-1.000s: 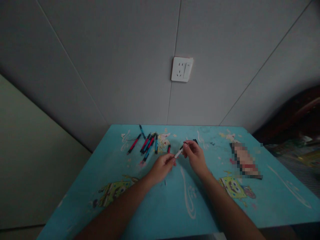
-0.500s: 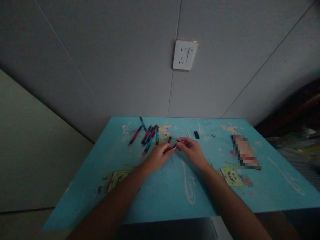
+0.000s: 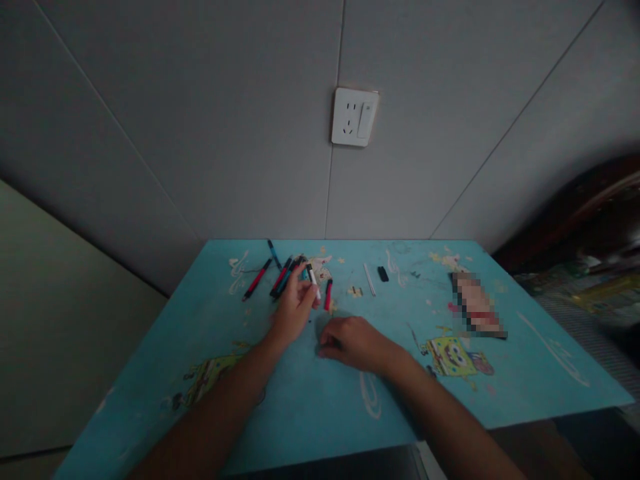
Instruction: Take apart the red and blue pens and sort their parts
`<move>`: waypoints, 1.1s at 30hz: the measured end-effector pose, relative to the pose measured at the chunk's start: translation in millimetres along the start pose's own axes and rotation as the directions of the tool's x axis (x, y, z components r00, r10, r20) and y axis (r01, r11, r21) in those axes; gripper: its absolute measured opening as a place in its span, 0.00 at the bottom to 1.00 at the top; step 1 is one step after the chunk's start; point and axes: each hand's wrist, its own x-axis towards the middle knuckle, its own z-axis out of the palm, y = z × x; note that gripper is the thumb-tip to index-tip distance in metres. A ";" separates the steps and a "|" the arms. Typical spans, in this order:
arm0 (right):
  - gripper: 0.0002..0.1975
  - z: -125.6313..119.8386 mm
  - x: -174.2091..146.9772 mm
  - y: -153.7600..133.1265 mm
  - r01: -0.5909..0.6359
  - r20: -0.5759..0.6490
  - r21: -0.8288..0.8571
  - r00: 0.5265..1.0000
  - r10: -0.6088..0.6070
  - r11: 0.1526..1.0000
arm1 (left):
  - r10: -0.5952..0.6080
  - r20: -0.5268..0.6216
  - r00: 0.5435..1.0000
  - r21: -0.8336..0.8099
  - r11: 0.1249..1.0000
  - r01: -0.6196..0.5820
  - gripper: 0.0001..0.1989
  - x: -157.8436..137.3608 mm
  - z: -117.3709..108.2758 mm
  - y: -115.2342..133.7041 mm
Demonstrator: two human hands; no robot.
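Note:
My left hand is closed around a white pen part with a black end, held upright at the thumb. Close to its right, a short red pen barrel piece lies on the blue table. My right hand rests lower on the tabletop, its fingers curled down and pressed together; whatever they pinch, if anything, is hidden. Behind my left hand lies a pile of red-and-black and blue-and-black pens, partly covered by it.
A thin white rod and a small black block lie right of centre. Farther right is a pixelated flat item. The wall with a socket rises behind the table's back edge.
My hands, together over a small dark-and-white piece before, are now apart. The left moved toward the pens holding the white part; the right came down nearer me. The view shifted slightly.

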 end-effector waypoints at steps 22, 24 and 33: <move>0.13 1.5 14.0 7.1 -0.179 -0.306 -0.052 0.939 0.155 0.983 | 0.211 -0.346 0.914 0.124 0.976 -0.179 0.30 22.8 -42.4 20.2; 0.17 6.4 27.2 12.3 -0.350 -0.417 -0.112 0.866 0.276 0.930 | 0.198 -0.328 0.924 0.131 0.978 -0.163 0.29 22.8 -39.4 15.4; 0.18 22.6 39.6 28.8 -0.454 -0.396 -0.130 0.839 0.374 0.881 | 0.195 -0.179 0.964 0.201 0.967 -0.158 0.29 15.3 -24.9 4.5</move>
